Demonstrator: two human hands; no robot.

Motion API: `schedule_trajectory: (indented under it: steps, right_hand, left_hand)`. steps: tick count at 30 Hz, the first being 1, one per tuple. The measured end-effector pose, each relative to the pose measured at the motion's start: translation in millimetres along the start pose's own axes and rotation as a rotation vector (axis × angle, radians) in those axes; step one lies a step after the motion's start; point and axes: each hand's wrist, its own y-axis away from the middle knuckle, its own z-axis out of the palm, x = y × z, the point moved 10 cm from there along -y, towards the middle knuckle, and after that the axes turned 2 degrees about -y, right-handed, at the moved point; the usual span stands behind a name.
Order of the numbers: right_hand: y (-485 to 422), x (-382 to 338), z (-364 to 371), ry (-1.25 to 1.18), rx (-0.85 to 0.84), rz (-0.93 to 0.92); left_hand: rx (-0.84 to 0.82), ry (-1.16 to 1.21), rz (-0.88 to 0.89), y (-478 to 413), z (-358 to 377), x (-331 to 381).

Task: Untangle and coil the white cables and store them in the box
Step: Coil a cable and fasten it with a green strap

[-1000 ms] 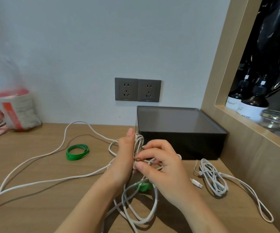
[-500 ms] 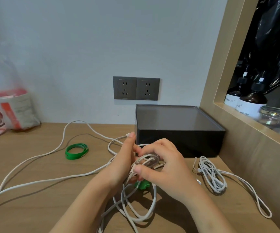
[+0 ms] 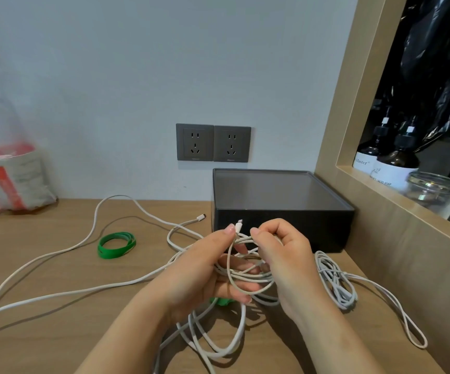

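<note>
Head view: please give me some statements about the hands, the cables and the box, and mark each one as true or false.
1. The left hand and the right hand both hold a coil of white cable in front of the black box. True.
2. The green band lies inside the box. False: it lies on the table, left of the box.
3. A loose cable bundle lies on the table to the right of the hands. True.
4. A cable is plugged into the wall sockets. False: nothing is plugged into either socket.
</note>
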Motion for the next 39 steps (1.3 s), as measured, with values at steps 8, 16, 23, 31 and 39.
schedule_trajectory:
  steps: [8, 16, 23, 31, 39]
  right_hand:
    - [-2, 7, -17, -0.013, 0.159, 0.037]
    - [-2, 4, 1, 0.146, -0.046, 0.022]
    - [-1, -3, -1, 0.145, -0.011, -0.048]
    - [-1, -6, -6, 0.139, 0.048, -0.086]
    - [-4, -2, -13, -0.009, 0.082, -0.034]
  left_hand:
    - [0.267, -0.315, 0.226, 2, -22, 24]
    - [0.390, -0.270, 0.216, 6, -41, 25]
    - [0.334, -0.092, 0.142, 3, -38, 16]
    - [0.468, -0.673, 0.313, 8, -34, 35]
    - [0.226, -0.650, 0.274, 3, -15, 28]
